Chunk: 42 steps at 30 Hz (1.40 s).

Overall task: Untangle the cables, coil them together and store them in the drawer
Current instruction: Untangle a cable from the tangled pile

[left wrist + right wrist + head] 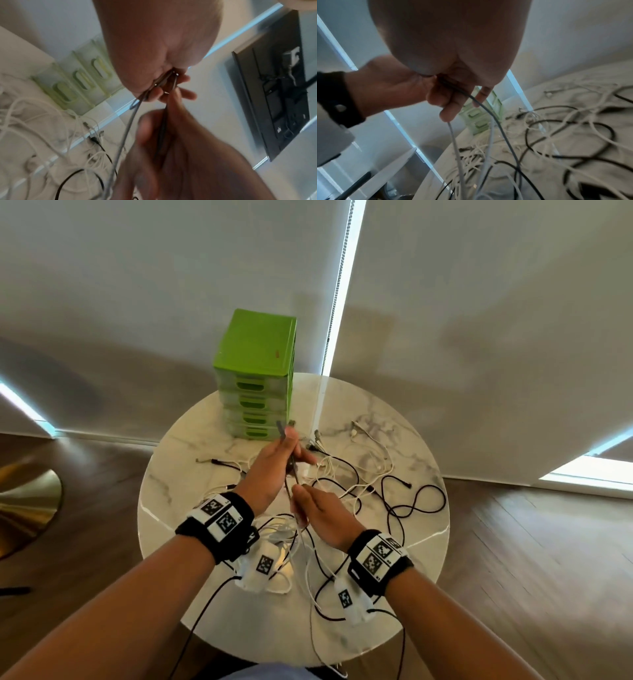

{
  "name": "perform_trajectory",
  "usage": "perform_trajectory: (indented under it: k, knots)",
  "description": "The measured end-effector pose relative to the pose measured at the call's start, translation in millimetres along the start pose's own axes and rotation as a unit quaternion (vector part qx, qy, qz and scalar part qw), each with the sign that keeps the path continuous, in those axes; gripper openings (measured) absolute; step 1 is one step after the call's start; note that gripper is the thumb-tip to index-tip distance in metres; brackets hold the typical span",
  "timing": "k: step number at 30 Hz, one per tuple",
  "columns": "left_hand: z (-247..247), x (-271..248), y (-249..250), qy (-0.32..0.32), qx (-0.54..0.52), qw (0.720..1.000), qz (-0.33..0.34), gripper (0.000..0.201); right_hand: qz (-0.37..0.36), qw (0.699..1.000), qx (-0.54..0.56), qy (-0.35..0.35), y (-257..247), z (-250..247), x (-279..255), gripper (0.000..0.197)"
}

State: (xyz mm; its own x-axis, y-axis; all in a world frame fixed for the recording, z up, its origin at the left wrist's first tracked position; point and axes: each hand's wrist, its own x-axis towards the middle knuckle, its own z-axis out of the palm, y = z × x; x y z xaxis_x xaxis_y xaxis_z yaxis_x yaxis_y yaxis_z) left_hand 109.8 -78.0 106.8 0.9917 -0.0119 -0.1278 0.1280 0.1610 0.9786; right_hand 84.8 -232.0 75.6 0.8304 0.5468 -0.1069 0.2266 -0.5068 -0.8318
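Observation:
A tangle of black and white cables sprawls over the round marble table. My left hand is raised above it and grips a few thin grey cables near their plugs, which stick up past the fingers. My right hand, just below and nearer me, grips the same strands; they hang down to the table. In the left wrist view the left hand pinches the cables above the blurred right hand. The green drawer unit stands behind, its drawers shut.
The drawer unit sits at the table's far edge, against the roller blinds. Loose black cable loops lie at the right, white ones near me. A gold round base stands on the wooden floor at the left.

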Motion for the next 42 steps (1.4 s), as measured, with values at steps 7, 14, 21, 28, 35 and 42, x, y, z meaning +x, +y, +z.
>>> perform_trajectory:
  k: [7, 14, 21, 28, 35, 42]
  knots:
    - [-39.8, 11.1, 49.1, 0.07, -0.149, 0.984, 0.062, 0.04, 0.09, 0.993, -0.037, -0.072, 78.5, 5.6, -23.8, 0.06]
    - [-58.1, -1.7, 57.7, -0.01, 0.189, 0.979, 0.071, 0.048, 0.115, 0.99, -0.015, 0.075, 75.8, -8.3, -4.5, 0.045]
    - [-26.2, -13.7, -4.0, -0.021, 0.201, 0.974, -0.107, 0.049, -0.045, 0.991, -0.078, 0.098, -1.7, -18.4, 21.7, 0.033]
    - [-13.0, -7.8, 0.1, 0.01, 0.107, 0.992, -0.066, 0.029, -0.028, 1.0, -0.011, -0.001, -1.8, -7.8, 10.8, 0.032]
    - [-35.4, 4.7, 39.4, 0.106, 0.019, 0.994, 0.027, 0.026, 0.067, 0.992, 0.004, -0.111, 53.3, -0.7, -7.0, 0.036]
    - [-75.6, 21.8, 69.4, 0.137, 0.079, 0.982, 0.105, 0.028, 0.137, 0.989, 0.009, -0.053, 90.3, -10.9, -14.3, 0.037]
